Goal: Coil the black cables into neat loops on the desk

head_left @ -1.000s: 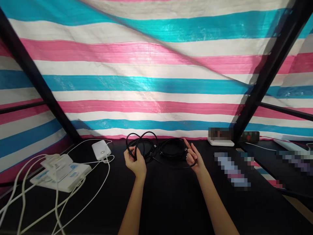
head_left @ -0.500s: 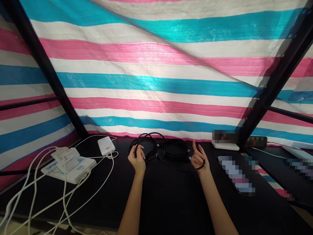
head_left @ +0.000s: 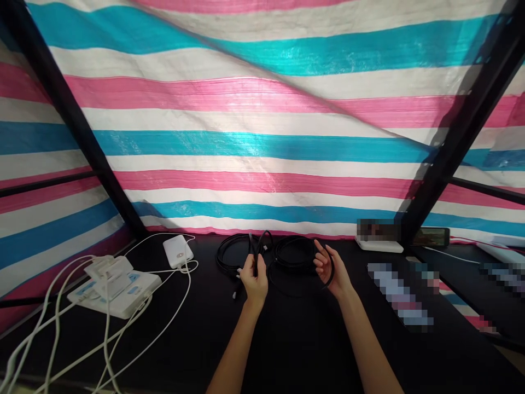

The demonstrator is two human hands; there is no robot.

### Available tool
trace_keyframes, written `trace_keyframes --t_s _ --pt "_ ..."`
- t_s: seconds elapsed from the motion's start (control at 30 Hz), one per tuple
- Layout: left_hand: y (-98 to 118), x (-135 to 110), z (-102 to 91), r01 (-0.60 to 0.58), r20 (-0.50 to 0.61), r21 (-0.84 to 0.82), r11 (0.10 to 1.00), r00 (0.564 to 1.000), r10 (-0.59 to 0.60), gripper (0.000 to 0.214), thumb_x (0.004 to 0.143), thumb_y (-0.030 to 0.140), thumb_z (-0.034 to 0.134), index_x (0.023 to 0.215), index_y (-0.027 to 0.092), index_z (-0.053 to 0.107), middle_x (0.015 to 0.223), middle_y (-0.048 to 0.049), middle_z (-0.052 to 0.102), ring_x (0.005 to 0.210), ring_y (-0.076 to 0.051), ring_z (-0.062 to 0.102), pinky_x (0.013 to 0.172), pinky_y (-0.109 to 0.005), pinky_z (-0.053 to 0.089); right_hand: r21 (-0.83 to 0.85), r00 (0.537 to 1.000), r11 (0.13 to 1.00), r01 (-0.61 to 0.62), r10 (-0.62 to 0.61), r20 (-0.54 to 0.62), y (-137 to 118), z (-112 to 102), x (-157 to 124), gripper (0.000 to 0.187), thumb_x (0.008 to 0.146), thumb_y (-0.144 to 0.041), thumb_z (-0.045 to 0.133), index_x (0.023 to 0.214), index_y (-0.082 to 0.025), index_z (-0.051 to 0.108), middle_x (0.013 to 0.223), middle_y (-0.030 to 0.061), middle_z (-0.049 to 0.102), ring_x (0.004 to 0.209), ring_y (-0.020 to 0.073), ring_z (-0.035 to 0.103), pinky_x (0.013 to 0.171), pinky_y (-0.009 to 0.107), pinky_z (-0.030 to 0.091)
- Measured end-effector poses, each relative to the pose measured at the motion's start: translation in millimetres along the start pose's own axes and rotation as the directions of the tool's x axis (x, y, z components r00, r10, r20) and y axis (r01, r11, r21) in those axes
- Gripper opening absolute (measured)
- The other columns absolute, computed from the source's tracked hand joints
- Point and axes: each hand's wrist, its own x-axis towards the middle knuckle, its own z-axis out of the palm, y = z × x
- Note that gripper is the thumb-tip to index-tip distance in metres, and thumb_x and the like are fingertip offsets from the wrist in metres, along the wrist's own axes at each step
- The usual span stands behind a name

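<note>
My left hand [head_left: 255, 280] is closed around a black cable [head_left: 266, 236], whose strands rise above the fingers in a small loop. A length of that cable appears to run low over the table to my right hand [head_left: 334, 273], where it passes between the thumb and the half-curled fingers. The right index finger points up. A coil of black cable [head_left: 223, 253] lies just left of my left hand, and another black coil [head_left: 293, 253] rests between the hands. Small connector ends [head_left: 235, 294] lie close to my left wrist.
On the left, a white power strip [head_left: 141, 287] with plugs trails several white cords, beside a white adapter box [head_left: 178, 250]. Right of my hands lie a blurred phone [head_left: 397, 295], a white device [head_left: 379, 246] and another phone [head_left: 430, 236]. Striped sheeting [head_left: 262, 142] and dark frame posts [head_left: 77, 126] surround the black table.
My left hand has moved right, nearer my right hand, and the raised cable loop above it has shrunk. My right hand has shifted slightly left, still with the cable in it.
</note>
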Motion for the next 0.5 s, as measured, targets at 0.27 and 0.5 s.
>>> trace_keyframes --t_s 0.27,0.5 --pt "5.6 18.5 -12.0 0.066 -0.137 -0.009 0.998 0.988 -0.067 0.037 0.09 0.045 0.041 0.063 0.021 0.037 0.044 0.0091 0.036 0.035 -0.005 0.032 0.038 -0.017 0.028 -0.452 0.901 0.891 0.042 0.162 0.403 4.6 16.3 -23.7 0.05 0.075 -0.024 0.073 0.122 -0.026 0.058 0.091 0.0021 0.065 0.092 0.0155 0.061 0.071 0.024 0.051" --pt "3.7 7.1 -6.2 0.031 0.051 0.144 0.989 0.998 -0.039 0.032 0.089 0.044 0.043 0.067 0.021 0.043 0.047 0.0066 0.043 0.04 -0.008 0.041 0.042 -0.019 0.033 -0.416 0.871 0.907 -0.066 0.256 0.42 28.6 21.8 -15.4 0.035 0.078 -0.034 0.071 0.11 -0.019 0.065 0.101 0.008 0.069 0.089 0.0168 0.068 0.072 0.023 0.053"
